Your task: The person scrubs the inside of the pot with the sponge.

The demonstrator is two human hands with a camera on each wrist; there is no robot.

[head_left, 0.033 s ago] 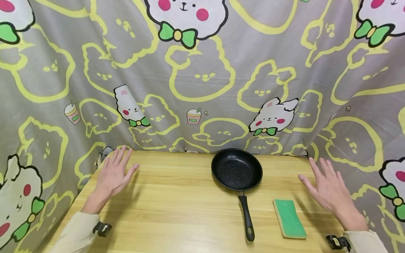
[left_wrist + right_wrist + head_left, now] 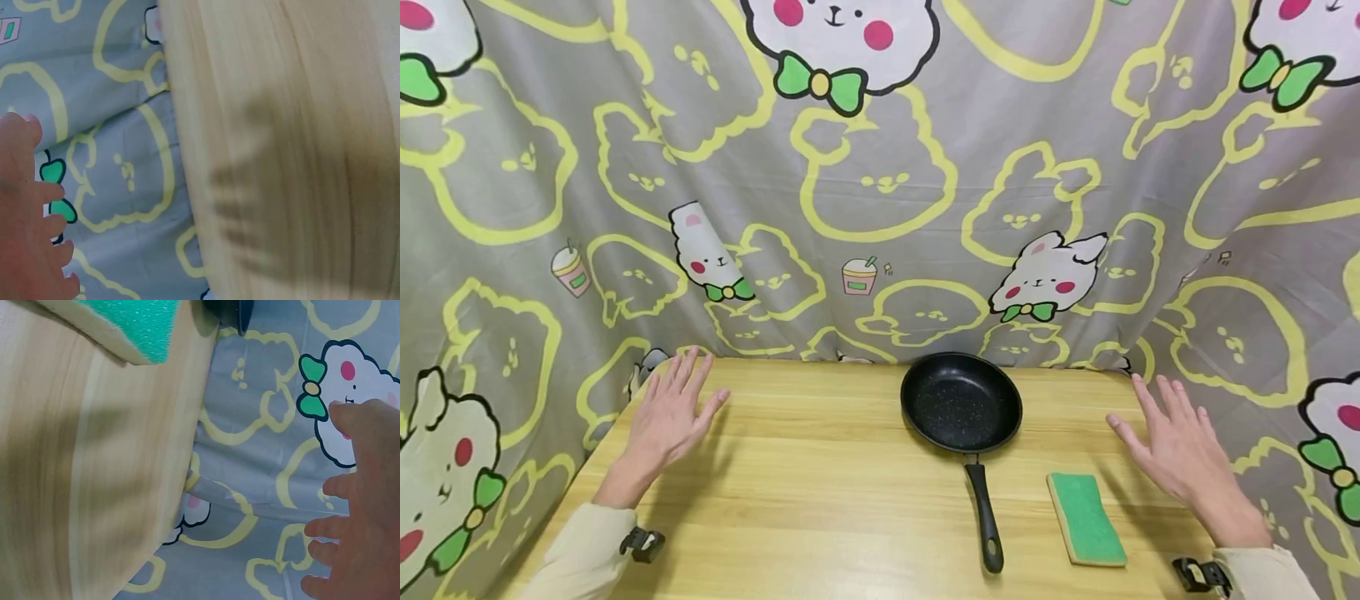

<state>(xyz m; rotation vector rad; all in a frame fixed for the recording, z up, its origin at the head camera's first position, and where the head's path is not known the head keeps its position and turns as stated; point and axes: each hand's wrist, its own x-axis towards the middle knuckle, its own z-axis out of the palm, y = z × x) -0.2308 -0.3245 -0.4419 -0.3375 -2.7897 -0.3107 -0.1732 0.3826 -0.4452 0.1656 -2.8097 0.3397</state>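
Observation:
A black speckled frying pan point(image 2: 961, 402) lies right of the middle on the wooden table, its black handle point(image 2: 983, 517) pointing toward the front edge. Right of the handle lies a sponge point(image 2: 1086, 518) with a green top and a pale yellowish side; its corner also shows at the top of the right wrist view. My left hand point(image 2: 672, 410) hovers over the table's left side, fingers spread and straight, holding nothing. On the other side my right hand point(image 2: 1180, 446) is held the same way, empty, nearest to the sponge. Both cast shadows on the wood.
The wooden table point(image 2: 805, 492) reaches back to a grey curtain point(image 2: 880, 217) printed with yellow outlines and white cartoon animals, which hangs behind and on both sides. A black strap device point(image 2: 642, 544) sits on the left wrist, with a similar one point(image 2: 1201, 575) on the right.

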